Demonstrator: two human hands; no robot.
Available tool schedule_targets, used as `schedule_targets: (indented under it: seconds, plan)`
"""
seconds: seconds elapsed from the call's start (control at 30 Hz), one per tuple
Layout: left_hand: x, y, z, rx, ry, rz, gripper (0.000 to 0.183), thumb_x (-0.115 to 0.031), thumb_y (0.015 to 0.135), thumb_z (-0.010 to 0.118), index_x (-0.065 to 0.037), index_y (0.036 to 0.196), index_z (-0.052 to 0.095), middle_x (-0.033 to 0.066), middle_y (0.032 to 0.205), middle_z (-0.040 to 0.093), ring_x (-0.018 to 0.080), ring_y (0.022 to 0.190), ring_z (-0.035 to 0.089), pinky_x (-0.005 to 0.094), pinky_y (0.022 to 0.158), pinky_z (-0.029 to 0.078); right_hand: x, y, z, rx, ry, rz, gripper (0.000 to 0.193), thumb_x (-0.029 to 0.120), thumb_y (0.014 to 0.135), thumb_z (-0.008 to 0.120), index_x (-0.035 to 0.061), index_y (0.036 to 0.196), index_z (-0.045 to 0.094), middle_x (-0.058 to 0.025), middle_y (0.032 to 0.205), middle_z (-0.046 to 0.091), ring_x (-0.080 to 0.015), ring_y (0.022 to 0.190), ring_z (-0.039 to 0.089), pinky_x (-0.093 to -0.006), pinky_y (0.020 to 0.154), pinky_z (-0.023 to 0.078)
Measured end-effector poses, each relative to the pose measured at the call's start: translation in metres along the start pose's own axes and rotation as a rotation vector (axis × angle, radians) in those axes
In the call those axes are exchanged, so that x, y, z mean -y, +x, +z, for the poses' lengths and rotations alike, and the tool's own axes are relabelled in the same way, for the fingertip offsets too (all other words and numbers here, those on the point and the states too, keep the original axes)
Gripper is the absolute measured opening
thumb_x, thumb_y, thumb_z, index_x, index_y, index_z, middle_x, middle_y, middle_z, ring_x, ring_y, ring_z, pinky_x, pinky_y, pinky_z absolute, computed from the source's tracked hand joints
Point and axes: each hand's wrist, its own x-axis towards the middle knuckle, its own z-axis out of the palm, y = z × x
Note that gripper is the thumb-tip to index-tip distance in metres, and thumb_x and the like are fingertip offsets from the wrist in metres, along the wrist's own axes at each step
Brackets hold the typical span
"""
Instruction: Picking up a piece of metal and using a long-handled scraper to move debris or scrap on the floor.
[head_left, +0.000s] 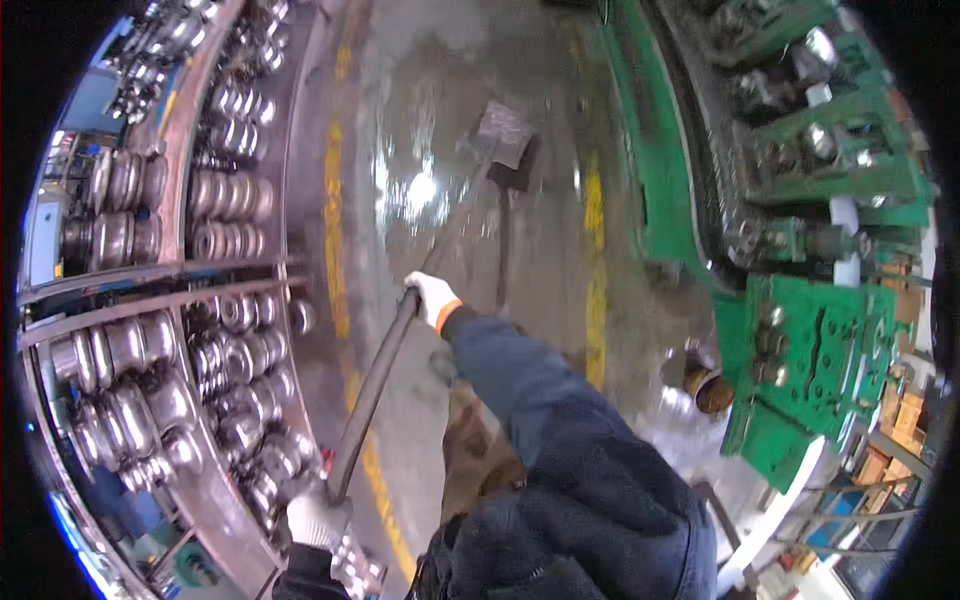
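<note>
I hold a long dark-handled shovel (375, 385) with both gloved hands. Its pale, flat, squarish blade (506, 134) is out ahead of me over the wet floor, with a dark shadow beside it; whether the two touch I cannot tell. My right hand (432, 299), in a white glove with an orange cuff, is wrapped around the middle of the shaft. Low on the left, my left hand (318, 520), in a white glove, is closed at the near end of the handle. A dark blue sleeve (530, 375) covers my right arm.
A metal rack (285, 270) with several shiny steel rollers (130, 350) stands close on the left. A green machine (810, 370) lines the right side, with a round metal can (708, 390) by its foot. Yellow lines (594, 215) mark the wet concrete aisle (400, 100).
</note>
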Motion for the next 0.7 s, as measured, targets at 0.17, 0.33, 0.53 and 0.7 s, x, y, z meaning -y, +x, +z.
schedule_targets:
  seconds: [0.17, 0.33, 0.53, 0.7]
  plan:
    - [-0.018, -0.006, 0.013, -0.272, -0.11, 0.043, 0.035, -0.03, 0.07, 0.077, -0.009, 0.094, 0.063, 0.0166, 0.067, 0.065, 0.0364, 0.067, 0.068, 0.0442, 0.062, 0.055, 0.107, -0.066, 0.063, 0.151, -0.01, -0.216, 0.013, 0.012, 0.089, 0.062, -0.0002, 0.092, 0.059, -0.0139, 0.081, 0.061, -0.0286, 0.073, 0.063, -0.0471, 0.073, 0.057]
    - [-0.07, -0.042, -0.033, -0.342, -0.144, 0.089, 0.03, -0.025, 0.069, 0.076, -0.003, 0.087, 0.068, 0.0171, 0.072, 0.07, 0.0338, 0.07, 0.071, 0.0409, 0.069, 0.058, 0.167, -0.106, 0.081, 0.086, -0.107, -0.347, 0.021, 0.019, 0.089, 0.062, -0.0001, 0.097, 0.062, -0.0112, 0.077, 0.062, -0.0244, 0.07, 0.062, -0.0406, 0.067, 0.054]
    - [-0.014, -0.12, -0.002, -0.193, 0.026, 0.078, 0.035, -0.037, 0.07, 0.076, -0.009, 0.09, 0.068, 0.0171, 0.07, 0.068, 0.0368, 0.068, 0.069, 0.0464, 0.065, 0.056, 0.009, -0.104, -0.006, -0.121, -0.286, -0.147, 0.029, 0.028, 0.085, 0.067, 0.0, 0.079, 0.067, -0.0059, 0.07, 0.059, -0.0181, 0.063, 0.053, -0.0367, 0.058, 0.042]
    - [0.037, -0.21, 0.019, 0.163, 0.177, -0.01, 0.058, -0.061, 0.081, 0.063, -0.007, 0.102, 0.069, 0.0233, 0.083, 0.068, 0.044, 0.08, 0.066, 0.0518, 0.071, 0.053, -0.132, -0.177, -0.059, -0.287, -0.205, 0.409, 0.018, 0.018, 0.084, 0.067, 0.0012, 0.089, 0.063, -0.0119, 0.079, 0.063, -0.0258, 0.069, 0.063, -0.0431, 0.063, 0.052]
